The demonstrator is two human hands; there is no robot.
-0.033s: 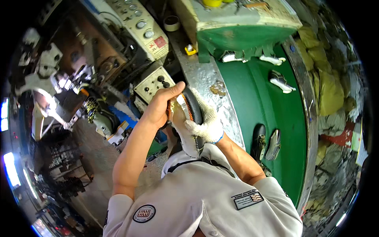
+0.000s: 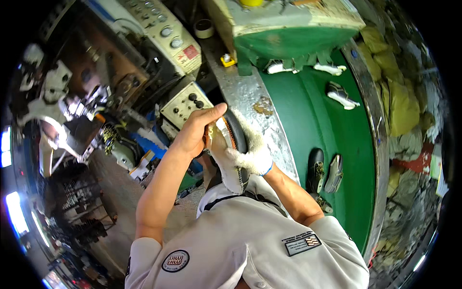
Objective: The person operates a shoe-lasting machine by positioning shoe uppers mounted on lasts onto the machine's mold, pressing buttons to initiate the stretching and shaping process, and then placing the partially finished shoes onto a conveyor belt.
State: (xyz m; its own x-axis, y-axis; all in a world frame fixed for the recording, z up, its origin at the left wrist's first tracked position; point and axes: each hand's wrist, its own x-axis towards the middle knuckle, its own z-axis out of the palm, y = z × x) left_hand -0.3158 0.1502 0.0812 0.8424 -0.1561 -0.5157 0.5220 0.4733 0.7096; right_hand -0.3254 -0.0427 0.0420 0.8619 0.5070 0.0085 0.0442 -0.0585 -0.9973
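I hold a black shoe upper (image 2: 222,161) in front of my waist, its pale underside turned up toward me and orange stitching along its edge. My bare left hand (image 2: 199,127) is closed round the left side of its far end, the thumb pressed on the tip. From the right, my right hand (image 2: 252,151), in a white knit glove, wraps the middle of the shoe with the thumb over the underside. The fingers beneath the shoe are hidden.
A green conveyor belt (image 2: 301,130) with a metal edge runs at my right, carrying several shoes, including a black one (image 2: 315,171). Over its far end stands a green-curtained housing (image 2: 293,45). Machinery (image 2: 53,118) and a knobbed control box (image 2: 185,103) are at left; khaki sacks (image 2: 402,111) lie far right.
The surroundings have shifted slightly in the picture. Both hands keep the same hold on the shoe upper.
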